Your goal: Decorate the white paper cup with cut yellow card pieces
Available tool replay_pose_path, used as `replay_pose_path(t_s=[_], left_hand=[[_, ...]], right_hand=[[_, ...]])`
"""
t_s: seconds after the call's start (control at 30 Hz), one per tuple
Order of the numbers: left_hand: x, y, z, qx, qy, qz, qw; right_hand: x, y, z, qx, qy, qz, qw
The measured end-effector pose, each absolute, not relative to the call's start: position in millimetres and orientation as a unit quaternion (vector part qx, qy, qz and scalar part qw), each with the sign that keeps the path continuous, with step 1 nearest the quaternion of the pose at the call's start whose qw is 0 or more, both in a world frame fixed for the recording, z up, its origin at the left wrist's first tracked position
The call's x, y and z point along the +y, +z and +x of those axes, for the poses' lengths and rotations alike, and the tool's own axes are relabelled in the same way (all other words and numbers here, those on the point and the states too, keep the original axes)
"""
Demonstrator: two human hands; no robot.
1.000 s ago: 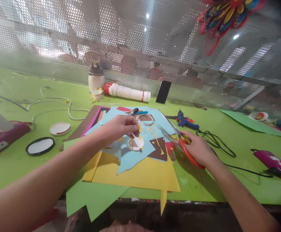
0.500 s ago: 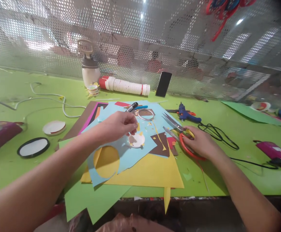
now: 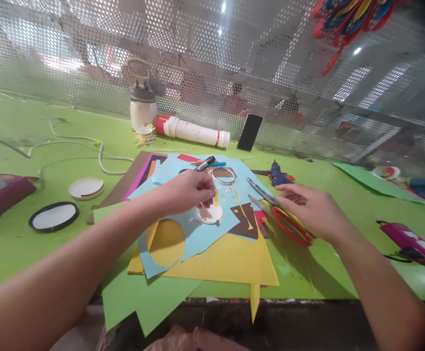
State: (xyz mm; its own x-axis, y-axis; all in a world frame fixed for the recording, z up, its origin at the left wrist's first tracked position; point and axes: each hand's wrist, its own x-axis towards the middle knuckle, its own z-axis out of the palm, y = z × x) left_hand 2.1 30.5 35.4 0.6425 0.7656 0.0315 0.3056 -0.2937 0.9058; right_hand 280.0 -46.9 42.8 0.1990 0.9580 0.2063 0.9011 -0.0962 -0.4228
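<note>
**Scissors set down, right hand open**

Scissors [image 3: 273, 210] lie on the green table [image 3: 325, 265] with the blades apart. Their red handles sit just under the palm side of the right hand [image 3: 314, 209]. Half a second ago that hand gripped the handles. Now it has let go, and it hovers flat with the fingers spread and loose, holding nothing.

The left hand [image 3: 190, 192] has barely shifted. Its fingers curl together and pinch the blue paper [image 3: 201, 231], as they did before. The sheet has a round hole cut in it on the wrist side of this hand, and the yellow paper [image 3: 230, 263] shows through. A small white disc [image 3: 211, 213] lies just below the left fingertips, where it lay earlier.

A black marker [image 3: 205, 163] rests beyond the left knuckles. A blue glue gun [image 3: 280, 176] lies just past the right fingertips. Farther off stand a dark phone [image 3: 249, 132] and a stack of white cups [image 3: 193, 132] on its side.

Print on the cups is too small to read.
</note>
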Motion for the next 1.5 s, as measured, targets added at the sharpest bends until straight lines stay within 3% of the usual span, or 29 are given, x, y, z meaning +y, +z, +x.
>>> replay_pose_path(t_s=[0.1, 0.23, 0.37, 0.6, 0.87, 1.03, 1.17, 1.33, 1.4, 1.5], left_hand=[[29.8, 35.3, 1.7, 0.334, 0.236, 0.765, 0.497], [27.7, 37.5, 1.5, 0.318, 0.229, 0.746, 0.538], [24.0, 42.8, 2.4, 0.302, 0.243, 0.713, 0.584], [19.0, 43.2, 3.6, 0.283, 0.257, 0.687, 0.618], [18.6, 41.3, 4.6, 0.272, 0.226, 0.684, 0.638], [17.9, 40.8, 5.1, 0.280, 0.238, 0.698, 0.614], [19.5, 40.6, 4.1, 0.292, 0.301, 0.668, 0.615], [21.6, 40.5, 3.7, 0.294, 0.388, 0.594, 0.640], [22.7, 40.4, 4.2, 0.304, 0.407, 0.578, 0.639], [24.7, 40.4, 4.9, 0.316, 0.425, 0.560, 0.637]], right_hand=[[-42.9, 51.7, 243.5, -0.678, 0.174, -0.649, 0.299], [-35.2, 53.5, 205.0, -0.705, 0.285, -0.575, 0.303], [-34.5, 51.8, 188.4, -0.703, 0.342, -0.547, 0.299], [-38.2, 46.6, 186.4, -0.635, 0.441, -0.511, 0.376], [-40.6, 52.5, 189.9, -0.602, 0.517, -0.515, 0.323], [-41.6, 54.5, 195.3, -0.628, 0.479, -0.526, 0.316], [-45.1, 52.3, 235.9, -0.654, 0.310, -0.613, 0.316], [-52.4, 42.1, 306.4, -0.667, 0.028, -0.742, 0.063], [-53.9, 38.7, 321.0, -0.672, 0.028, -0.740, -0.005], [-51.5, 35.6, 326.7, -0.661, 0.073, -0.746, -0.036]])
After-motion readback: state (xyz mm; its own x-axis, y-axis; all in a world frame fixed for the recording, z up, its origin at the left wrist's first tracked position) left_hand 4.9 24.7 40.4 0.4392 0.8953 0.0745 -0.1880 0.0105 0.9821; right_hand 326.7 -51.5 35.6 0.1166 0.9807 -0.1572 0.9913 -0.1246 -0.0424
